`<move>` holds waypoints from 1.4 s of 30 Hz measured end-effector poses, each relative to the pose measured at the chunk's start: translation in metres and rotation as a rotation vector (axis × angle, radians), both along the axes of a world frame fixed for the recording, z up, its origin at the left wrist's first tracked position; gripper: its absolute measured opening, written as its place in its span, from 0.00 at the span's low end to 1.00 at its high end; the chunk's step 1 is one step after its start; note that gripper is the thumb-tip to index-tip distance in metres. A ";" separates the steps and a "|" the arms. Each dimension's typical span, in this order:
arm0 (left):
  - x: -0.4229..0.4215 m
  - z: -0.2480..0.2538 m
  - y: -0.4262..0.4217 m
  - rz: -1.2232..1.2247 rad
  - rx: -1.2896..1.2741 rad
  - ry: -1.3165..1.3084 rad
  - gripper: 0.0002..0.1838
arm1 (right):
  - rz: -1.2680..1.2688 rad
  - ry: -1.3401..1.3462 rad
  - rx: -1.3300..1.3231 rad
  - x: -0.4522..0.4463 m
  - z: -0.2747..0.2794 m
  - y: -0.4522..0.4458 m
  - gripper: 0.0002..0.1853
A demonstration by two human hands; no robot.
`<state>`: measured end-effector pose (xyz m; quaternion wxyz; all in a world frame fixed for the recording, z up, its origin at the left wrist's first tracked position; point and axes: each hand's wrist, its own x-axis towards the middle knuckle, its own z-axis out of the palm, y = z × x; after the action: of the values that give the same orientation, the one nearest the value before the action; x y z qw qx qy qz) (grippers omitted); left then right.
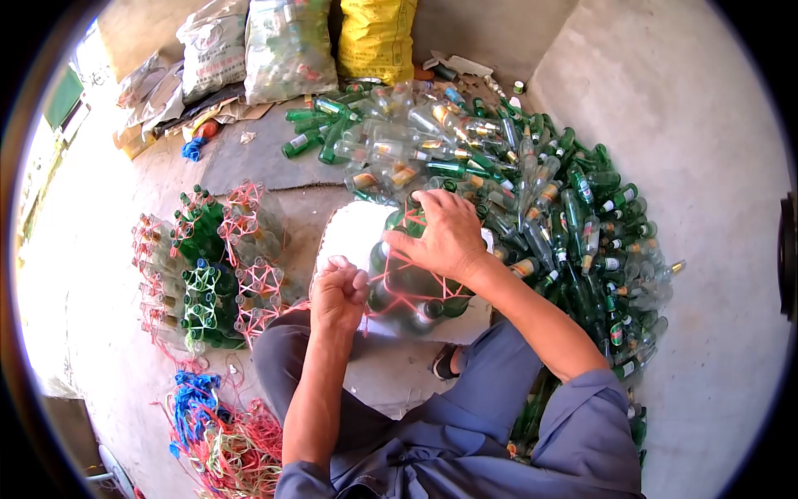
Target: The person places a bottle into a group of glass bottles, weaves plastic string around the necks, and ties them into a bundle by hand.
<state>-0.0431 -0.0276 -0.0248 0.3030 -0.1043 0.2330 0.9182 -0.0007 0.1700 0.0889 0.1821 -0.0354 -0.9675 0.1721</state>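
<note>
In front of me, a bundle of green and clear glass bottles [401, 287] stands on a white padded surface [345, 233]. Pink string [407, 264] criss-crosses around the bottle necks. My right hand [449, 233] grips the top of this bundle from the right, its thumb toward the near left side and its fingers curved over the far necks. Close by on the left, my left hand [339, 293] is closed with the fingers curled in. Pink string passes beside it, but what the fingers hold is too small to make out.
Loose bottles [573, 241] pile up behind and along the right wall. Tied bottle bundles [212, 291] stand on the left, above a heap of tangled string [233, 441]. Full sacks [291, 50] and a yellow sack [376, 37] line the back.
</note>
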 end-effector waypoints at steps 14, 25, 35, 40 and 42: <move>-0.008 0.026 -0.006 0.010 -0.083 0.130 0.10 | -0.111 0.120 0.049 -0.005 -0.038 -0.003 0.42; -0.010 0.061 -0.006 0.099 -0.281 0.373 0.10 | -0.082 0.120 0.011 -0.005 -0.043 0.004 0.42; 0.063 0.099 0.056 0.095 -0.857 1.182 0.10 | -0.088 0.013 -0.029 -0.007 -0.055 0.013 0.50; 0.076 0.070 0.072 -0.043 -0.853 1.230 0.09 | -0.125 -0.122 -0.043 -0.008 -0.044 0.010 0.52; 0.077 0.067 0.070 0.002 -0.812 1.353 0.10 | -0.135 -0.125 -0.034 -0.009 -0.044 0.009 0.52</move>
<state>0.0335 0.0429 0.0418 0.0326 0.3743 0.6839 0.6254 -0.0101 0.1788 0.0447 0.1318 -0.1143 -0.9693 0.1733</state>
